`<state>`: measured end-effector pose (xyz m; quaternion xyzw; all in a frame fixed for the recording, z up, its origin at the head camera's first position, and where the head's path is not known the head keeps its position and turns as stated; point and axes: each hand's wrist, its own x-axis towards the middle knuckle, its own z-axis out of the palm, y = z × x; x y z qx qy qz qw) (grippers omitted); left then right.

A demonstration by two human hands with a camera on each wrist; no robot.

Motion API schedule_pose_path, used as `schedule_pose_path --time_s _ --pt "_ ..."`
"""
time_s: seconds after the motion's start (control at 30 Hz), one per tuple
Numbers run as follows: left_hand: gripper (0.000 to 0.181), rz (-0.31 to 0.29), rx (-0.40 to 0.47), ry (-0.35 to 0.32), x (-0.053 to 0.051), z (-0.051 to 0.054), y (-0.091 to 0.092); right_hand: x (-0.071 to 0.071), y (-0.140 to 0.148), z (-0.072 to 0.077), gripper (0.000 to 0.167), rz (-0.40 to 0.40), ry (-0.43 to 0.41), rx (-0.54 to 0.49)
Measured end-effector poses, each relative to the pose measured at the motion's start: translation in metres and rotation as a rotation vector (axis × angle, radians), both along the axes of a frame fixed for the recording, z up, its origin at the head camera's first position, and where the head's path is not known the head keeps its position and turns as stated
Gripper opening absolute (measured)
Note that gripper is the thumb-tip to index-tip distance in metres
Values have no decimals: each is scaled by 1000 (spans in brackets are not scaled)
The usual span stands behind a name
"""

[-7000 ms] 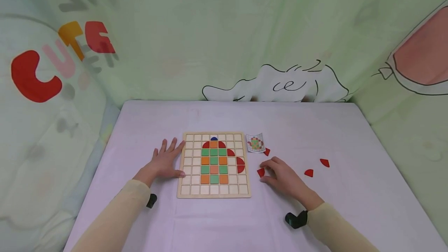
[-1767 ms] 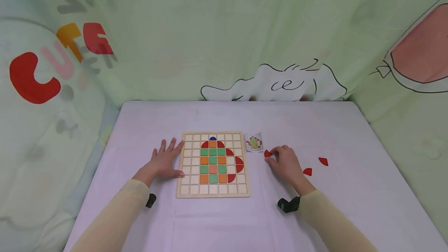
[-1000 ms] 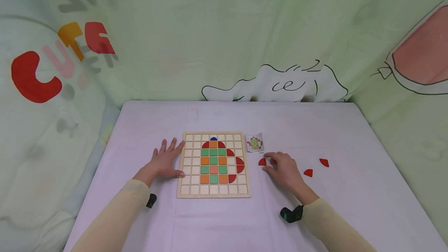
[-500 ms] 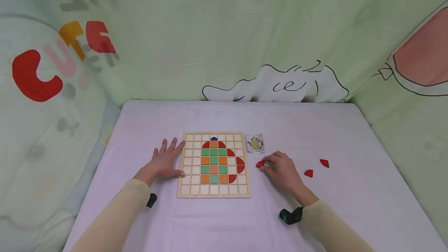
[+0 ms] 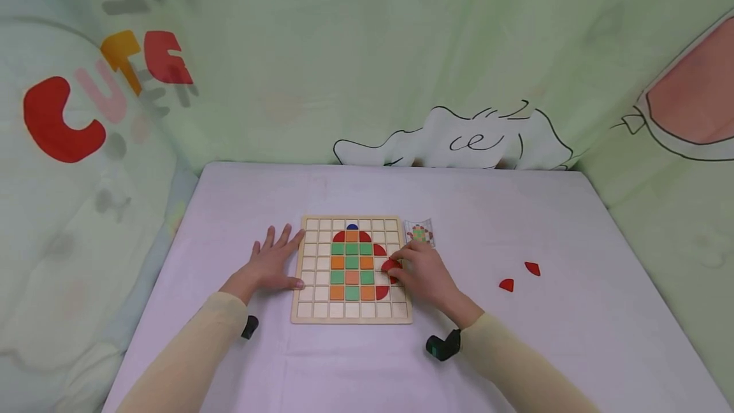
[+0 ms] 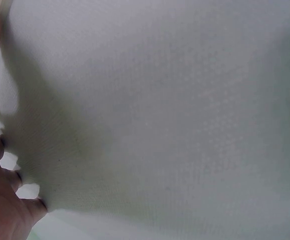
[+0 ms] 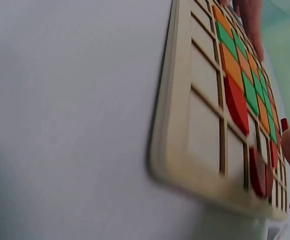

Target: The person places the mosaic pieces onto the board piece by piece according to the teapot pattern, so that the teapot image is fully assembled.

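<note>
A wooden grid board [image 5: 351,321] lies on the table, bearing green, orange and red tiles and one blue piece. My left hand [image 5: 268,269] rests against its left edge, fingers spread and thumb touching the rim. Over the right columns of the board, my right hand [image 5: 427,274] pinches a red quarter-circle tile [image 5: 388,265] between thumb and fingers. The right wrist view shows this red tile [image 7: 284,124] above the board, at the fingertip. Beneath the right hand, red tiles set in the board are partly covered. Only part of the left hand [image 6: 5,200] appears in the left wrist view.
Two loose red quarter-circle tiles, a nearer one [image 5: 506,285] and a farther one [image 5: 532,269], lie to the right. A small printed pattern card [image 5: 419,231] sits beside the board's upper right corner, its lower edge partly behind the right hand.
A red tile has joined the board's lower right pattern. My right hand took another red tile from beside the card, turned it and carried it left over the board. My left hand stayed put.
</note>
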<state>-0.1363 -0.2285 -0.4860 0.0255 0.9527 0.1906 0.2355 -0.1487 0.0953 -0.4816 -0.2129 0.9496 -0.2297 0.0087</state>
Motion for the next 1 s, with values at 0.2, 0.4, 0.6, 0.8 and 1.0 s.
schedule_pose_path --time_s 0.2,0.4,0.6,0.8,1.0 --pt "114 2 4 -4 -1 5 -1 -6 -33 6 24 77 -40 -12" --pt "113 0 15 -7 -2 4 -3 -12 -64 7 24 174 -21 17" --pt "111 -8 20 -21 -4 3 -2 -18 -94 9 27 238 -79 36" --pt "112 -7 9 -24 -3 5 1 -25 -116 9 29 301 -93 77" --pt "111 2 -9 -18 -2 5 0 -30 -131 8 28 336 -113 122"
